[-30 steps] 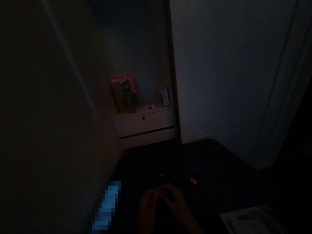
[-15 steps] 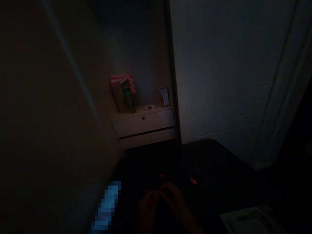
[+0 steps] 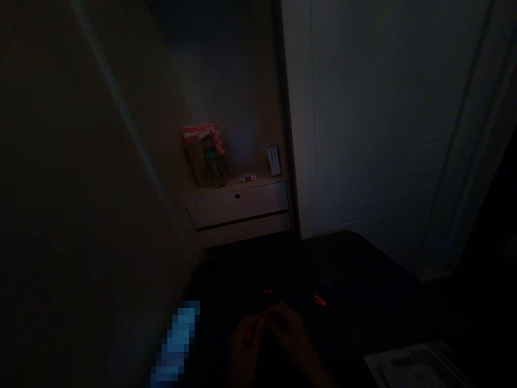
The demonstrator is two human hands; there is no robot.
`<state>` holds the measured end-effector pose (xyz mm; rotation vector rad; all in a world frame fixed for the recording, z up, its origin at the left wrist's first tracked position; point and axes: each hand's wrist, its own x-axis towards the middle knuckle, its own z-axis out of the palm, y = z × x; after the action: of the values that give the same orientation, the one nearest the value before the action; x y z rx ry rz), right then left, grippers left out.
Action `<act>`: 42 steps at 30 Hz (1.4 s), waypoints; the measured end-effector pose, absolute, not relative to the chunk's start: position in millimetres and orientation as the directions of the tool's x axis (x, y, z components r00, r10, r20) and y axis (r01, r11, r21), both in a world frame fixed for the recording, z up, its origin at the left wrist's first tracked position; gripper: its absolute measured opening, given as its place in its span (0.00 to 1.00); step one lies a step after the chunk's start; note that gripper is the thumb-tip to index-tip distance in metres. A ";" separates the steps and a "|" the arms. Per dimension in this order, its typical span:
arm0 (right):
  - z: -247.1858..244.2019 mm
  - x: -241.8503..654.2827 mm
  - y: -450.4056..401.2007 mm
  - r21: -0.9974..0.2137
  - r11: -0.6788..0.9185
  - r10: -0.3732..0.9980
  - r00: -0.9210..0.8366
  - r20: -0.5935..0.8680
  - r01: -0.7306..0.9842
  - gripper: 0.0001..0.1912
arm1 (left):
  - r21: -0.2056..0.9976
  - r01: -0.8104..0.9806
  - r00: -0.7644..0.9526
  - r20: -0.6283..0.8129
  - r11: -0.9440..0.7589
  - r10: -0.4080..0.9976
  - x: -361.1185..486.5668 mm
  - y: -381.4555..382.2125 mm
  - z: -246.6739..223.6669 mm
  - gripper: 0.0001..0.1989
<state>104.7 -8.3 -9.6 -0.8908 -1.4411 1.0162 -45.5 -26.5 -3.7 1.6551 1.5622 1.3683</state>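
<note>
The room is very dark, so little of my hands shows. My left hand (image 3: pixel 243 342) is closed round a small red object (image 3: pixel 249 333), whose kind I cannot make out. Close against it, my right hand (image 3: pixel 288 326) has its fingertips pinched together, with a faint spot of red where the two hands meet. Just beyond my fingers, two tiny red dots (image 3: pixel 268 291) lie on the black table (image 3: pixel 355 258). To the right of my hands is a small orange-red piece (image 3: pixel 320 300), with a dim purple thing (image 3: pixel 328 284) behind it.
A blurred bright blue screen-like shape (image 3: pixel 176 342) lies at the left. A pale printed sheet or packet (image 3: pixel 412 366) is at the lower right. Beyond the table, a shelf above drawers (image 3: pixel 242 205) bears a green bottle (image 3: pixel 214 168) and a red-and-white-topped bag (image 3: pixel 197 153).
The picture is somewhat darker. My hands stay together in nearly the same place, with only slight finger movement.
</note>
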 end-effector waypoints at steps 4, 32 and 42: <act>-8.0 106.2 -7.9 -0.929 0.369 0.921 -0.137 0.365 0.003 0.15 | 0.862 0.458 -0.137 0.309 -0.216 0.941 -46.1 -25.9 -6.1 0.27; -11.0 105.2 -9.6 -0.938 0.346 0.928 -0.151 0.341 0.011 0.12 | 0.887 0.431 -0.174 0.261 -0.165 0.950 -45.0 -25.8 -10.9 0.33; -12.8 104.8 -6.5 -0.929 0.368 0.919 -0.163 0.360 0.022 0.16 | 0.868 0.461 -0.144 0.280 -0.186 0.949 -47.4 -24.9 -10.4 0.29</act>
<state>104.8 -6.5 -12.8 -0.8843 -1.5148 1.0087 -47.4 -24.9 -10.4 1.6373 1.5886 1.3024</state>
